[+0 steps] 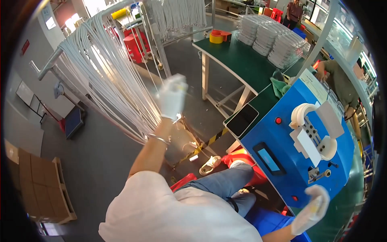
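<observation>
Left hand [172, 97] gloved, grip closed on hanging white cables [113, 80]; right hand [312, 207] open, empty, near blue machine [282, 137]. Yanking risks tangling neighbouring strands.

Grey floor [96, 161], green workbench [242, 60], cardboard-stacked pallet [44, 189], bright windows [94, 6].

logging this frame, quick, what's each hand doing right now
Left hand: white-gloved, raised at the hanging white cables; grip cannot be told.
Right hand: white-gloved, open, empty, by the blue machine.

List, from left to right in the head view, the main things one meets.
Cardboard boxes → hanging white cables → left hand → black tablet → blue machine → right hand.
</observation>
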Available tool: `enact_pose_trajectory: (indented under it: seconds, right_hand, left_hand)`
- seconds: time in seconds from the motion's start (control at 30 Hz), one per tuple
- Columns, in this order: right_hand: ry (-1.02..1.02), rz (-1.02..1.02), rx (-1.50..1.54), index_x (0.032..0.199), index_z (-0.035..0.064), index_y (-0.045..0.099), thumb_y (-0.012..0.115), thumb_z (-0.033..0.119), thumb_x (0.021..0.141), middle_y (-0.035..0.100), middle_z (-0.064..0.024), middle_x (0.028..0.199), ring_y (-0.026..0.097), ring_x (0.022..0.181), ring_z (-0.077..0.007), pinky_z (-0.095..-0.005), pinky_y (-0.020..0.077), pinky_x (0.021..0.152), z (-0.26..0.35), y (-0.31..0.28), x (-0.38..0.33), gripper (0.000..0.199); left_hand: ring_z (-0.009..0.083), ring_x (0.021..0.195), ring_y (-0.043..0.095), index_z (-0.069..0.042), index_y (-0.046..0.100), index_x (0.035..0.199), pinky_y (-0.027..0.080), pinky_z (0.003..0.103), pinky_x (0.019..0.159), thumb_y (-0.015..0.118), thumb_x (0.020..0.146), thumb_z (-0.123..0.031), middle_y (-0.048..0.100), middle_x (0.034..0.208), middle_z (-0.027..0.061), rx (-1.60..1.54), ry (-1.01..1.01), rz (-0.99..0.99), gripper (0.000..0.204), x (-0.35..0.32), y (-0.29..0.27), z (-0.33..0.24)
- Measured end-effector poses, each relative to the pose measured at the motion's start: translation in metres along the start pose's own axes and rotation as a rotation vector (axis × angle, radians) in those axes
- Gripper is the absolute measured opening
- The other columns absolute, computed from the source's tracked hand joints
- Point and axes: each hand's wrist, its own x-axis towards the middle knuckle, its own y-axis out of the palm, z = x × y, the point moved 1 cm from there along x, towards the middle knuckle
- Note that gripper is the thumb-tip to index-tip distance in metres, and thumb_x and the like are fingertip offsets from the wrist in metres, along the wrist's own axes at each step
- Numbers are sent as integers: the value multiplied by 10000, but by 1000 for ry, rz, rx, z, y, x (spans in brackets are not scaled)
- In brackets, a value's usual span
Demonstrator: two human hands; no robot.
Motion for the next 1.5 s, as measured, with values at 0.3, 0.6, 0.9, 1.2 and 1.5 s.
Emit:
enact_pose_trajectory:
  seconds: [0.3,0.6,0.9,1.2,1.5]
  right_hand:
    - [324,499,131,861,-39,617,569,98,887,608,-112,847,582,758,-164,-259,456,722,-17,51,-33,147]
    - [161,572,425,1279,-35,478,632,425,846,585,-165,1148,568,981,-216,-322,437,889,29,109,22,650]
    - [507,687,465,1003,-57,672,642,240,857,546,-4,637,420,529,-53,-200,301,484,77,90,35,332]
    - [237,525,1168,1132,-178,514,528,257,928,585,-61,647,478,469,-109,-237,328,404,-23,-48,-45,481]
    - [594,-462,1493,1178,-18,576,338,452,985,233,49,396,150,301,-71,-226,235,346,-110,-130,-130,561]
  left_hand:
    - [164,687,599,55,531,1190,513,295,610,520,923,-148,627,871,91,-751,-121,-49,335,173,-48,-36]
    - [121,483,537,35,639,877,433,242,427,631,847,-173,589,666,78,-994,-337,1645,211,-90,20,-155]
    - [254,754,601,-71,688,790,451,353,681,661,785,-300,628,771,97,-344,365,1828,231,-211,76,-156]
    - [170,362,415,-8,545,629,343,280,371,661,643,-50,531,525,66,-1662,-4,1012,124,-58,14,-198]
    - [66,406,297,-142,340,707,277,208,330,415,986,-345,345,555,-18,-1675,-467,785,354,-73,-21,-113]
